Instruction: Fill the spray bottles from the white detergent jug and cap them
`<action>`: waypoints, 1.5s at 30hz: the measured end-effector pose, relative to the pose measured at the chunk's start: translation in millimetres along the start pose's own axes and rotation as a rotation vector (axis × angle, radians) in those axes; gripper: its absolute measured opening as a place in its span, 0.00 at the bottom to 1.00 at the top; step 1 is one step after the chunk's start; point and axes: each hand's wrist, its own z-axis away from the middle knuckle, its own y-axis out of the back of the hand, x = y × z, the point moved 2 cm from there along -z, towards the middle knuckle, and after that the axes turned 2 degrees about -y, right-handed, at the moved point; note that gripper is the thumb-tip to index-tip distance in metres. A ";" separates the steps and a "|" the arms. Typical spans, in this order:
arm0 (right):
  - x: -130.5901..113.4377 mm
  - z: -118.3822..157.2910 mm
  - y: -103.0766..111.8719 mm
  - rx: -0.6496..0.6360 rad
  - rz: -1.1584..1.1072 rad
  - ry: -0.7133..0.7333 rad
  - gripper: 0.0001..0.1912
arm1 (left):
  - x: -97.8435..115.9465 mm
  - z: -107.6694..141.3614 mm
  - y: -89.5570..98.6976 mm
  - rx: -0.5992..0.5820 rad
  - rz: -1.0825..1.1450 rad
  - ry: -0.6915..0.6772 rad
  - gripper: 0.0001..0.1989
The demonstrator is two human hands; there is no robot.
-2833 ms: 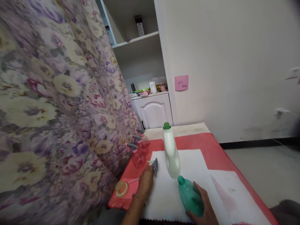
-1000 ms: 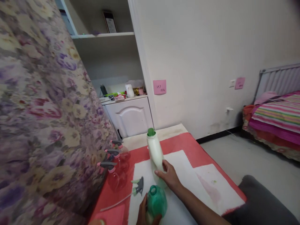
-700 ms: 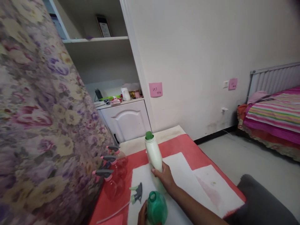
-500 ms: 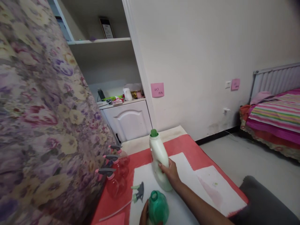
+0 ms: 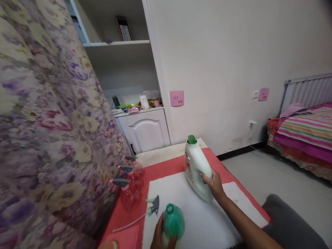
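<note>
My right hand [image 5: 213,182] grips the handle of a pale green detergent jug [image 5: 195,165]. The jug has no cap on, and a green spout shows in its mouth; it leans a little to the left. Below it, my left hand [image 5: 158,232] is wrapped round a green see-through spray bottle [image 5: 173,221] with an open neck. Left of that bottle lies a grey and pale green spray head [image 5: 154,206] with its long dip tube stretched towards the near left. White paper [image 5: 199,218] lies under the bottle.
Several clear pink spray bottles [image 5: 130,197] with grey triggers stand along the left of the red tabletop [image 5: 162,170]. A flowered curtain [image 5: 52,138] hangs close on the left. A dark grey cushioned seat [image 5: 287,218] is at the right edge.
My right hand has carried the jug to the right, away from the green bottle. The left hand still holds the bottle in about the same place.
</note>
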 end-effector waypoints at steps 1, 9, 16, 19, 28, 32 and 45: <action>2.4 2.1 5.5 0.006 0.011 -0.005 0.16 | -0.2 0.0 0.0 0.001 0.007 0.001 0.33; 20.6 16.2 26.1 -0.004 0.085 -0.040 0.16 | -24.6 -1.2 -5.9 0.048 0.076 0.016 0.34; 26.3 15.1 25.6 -0.027 0.133 -0.090 0.16 | -32.3 -13.5 -20.7 0.060 0.197 0.004 0.37; 32.4 13.7 25.5 -0.041 0.149 -0.122 0.15 | -18.5 -27.3 -26.7 0.085 0.231 -0.026 0.36; 44.0 12.7 25.7 -0.124 0.147 -0.169 0.19 | -13.3 -54.2 -43.5 0.108 0.309 -0.042 0.33; 47.8 12.4 26.7 -0.153 0.139 -0.180 0.20 | -23.8 -54.2 -48.1 0.094 0.252 -0.057 0.35; 50.7 12.6 27.6 -0.163 0.120 -0.191 0.18 | -25.0 -54.7 -44.0 0.040 0.255 -0.042 0.36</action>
